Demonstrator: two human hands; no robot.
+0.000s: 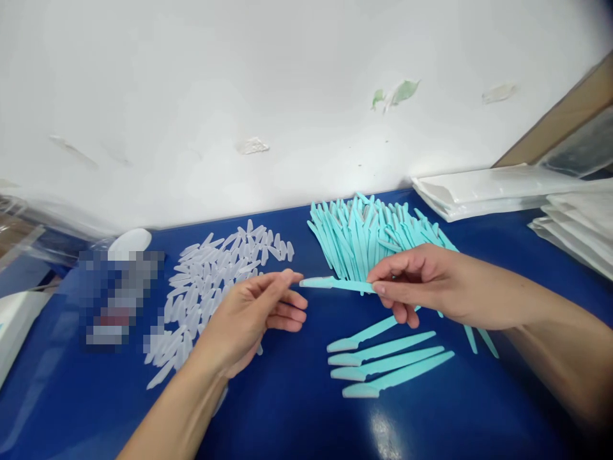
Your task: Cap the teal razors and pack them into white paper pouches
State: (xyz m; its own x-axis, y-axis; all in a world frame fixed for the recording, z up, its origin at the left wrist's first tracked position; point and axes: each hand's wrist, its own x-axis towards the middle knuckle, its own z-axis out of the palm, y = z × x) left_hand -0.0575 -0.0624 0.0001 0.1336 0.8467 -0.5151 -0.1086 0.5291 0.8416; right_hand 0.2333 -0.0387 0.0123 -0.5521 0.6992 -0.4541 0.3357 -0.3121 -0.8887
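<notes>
turquoise stick [345, 285], one end behind fingers [377, 288]

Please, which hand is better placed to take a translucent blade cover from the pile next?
Probably the left hand: it is right beside the pile of translucent blade covers. The right hand is farther away and already holds a turquoise eyebrow razor.

Bright, with seemingly blurred edges
</notes>
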